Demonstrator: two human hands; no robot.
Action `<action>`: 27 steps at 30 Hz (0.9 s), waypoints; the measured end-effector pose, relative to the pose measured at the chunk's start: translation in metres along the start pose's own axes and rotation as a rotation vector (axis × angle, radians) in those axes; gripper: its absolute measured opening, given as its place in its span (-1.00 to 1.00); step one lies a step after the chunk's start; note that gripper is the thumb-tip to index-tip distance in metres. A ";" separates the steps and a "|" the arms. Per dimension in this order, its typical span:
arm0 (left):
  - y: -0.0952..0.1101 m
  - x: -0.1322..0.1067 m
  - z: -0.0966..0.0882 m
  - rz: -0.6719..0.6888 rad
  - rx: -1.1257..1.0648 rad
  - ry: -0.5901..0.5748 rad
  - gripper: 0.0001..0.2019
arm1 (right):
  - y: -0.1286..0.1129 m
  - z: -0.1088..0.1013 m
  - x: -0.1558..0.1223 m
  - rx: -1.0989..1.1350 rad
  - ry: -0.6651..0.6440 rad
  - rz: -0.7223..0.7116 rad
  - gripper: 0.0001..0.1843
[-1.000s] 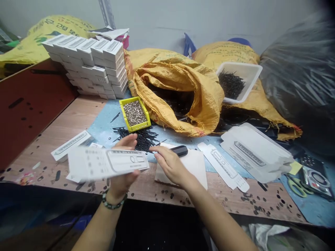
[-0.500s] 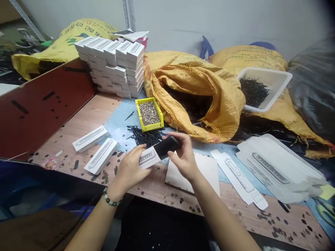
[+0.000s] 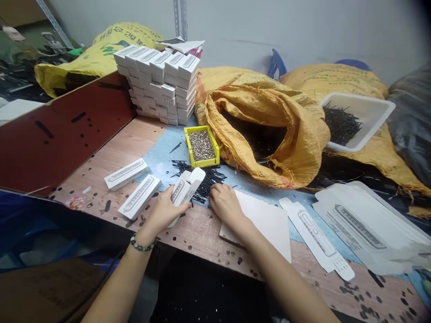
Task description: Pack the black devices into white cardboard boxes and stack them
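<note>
My left hand (image 3: 165,210) is wrapped round a small white printed box (image 3: 180,190), which is tilted up with its end flap raised. What lies inside the box is hidden. My right hand (image 3: 225,202) rests at the right edge of a pile of thin black rods (image 3: 201,190), its fingers curled. Whether it grips any rods cannot be made out. Just behind the pile stands a yellow bin (image 3: 218,159) full of small shiny metal pieces (image 3: 201,144). Two closed white boxes (image 3: 126,173) lie to the left of my left hand.
A white board (image 3: 266,222) lies by my right forearm, with flat unfolded cartons (image 3: 314,237) further right. A stack of white boxes (image 3: 158,85) stands at the back left. An open orange sack (image 3: 303,134) and a white tub (image 3: 377,119) of black rods are behind.
The black piece that my right hand held at the box's end is out of sight. My right hand has moved down to the rod pile. The box is tilted more upright.
</note>
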State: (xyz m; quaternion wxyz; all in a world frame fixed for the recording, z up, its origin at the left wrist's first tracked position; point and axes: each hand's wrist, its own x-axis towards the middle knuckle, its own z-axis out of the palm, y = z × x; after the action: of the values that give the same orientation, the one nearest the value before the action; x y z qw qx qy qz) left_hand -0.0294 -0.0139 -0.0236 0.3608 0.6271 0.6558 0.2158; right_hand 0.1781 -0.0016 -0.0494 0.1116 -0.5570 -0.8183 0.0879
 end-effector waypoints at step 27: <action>0.040 -0.016 0.051 0.735 -0.137 0.145 -0.43 | -0.034 -0.053 -0.034 0.999 0.318 0.032 -0.57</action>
State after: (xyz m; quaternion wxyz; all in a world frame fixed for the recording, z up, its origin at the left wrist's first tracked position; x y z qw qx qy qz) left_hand 0.0345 -0.0336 -0.0235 0.2530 0.7782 0.3949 0.4178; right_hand 0.1749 -0.0447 0.0077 0.4853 -0.4546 -0.6409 0.3834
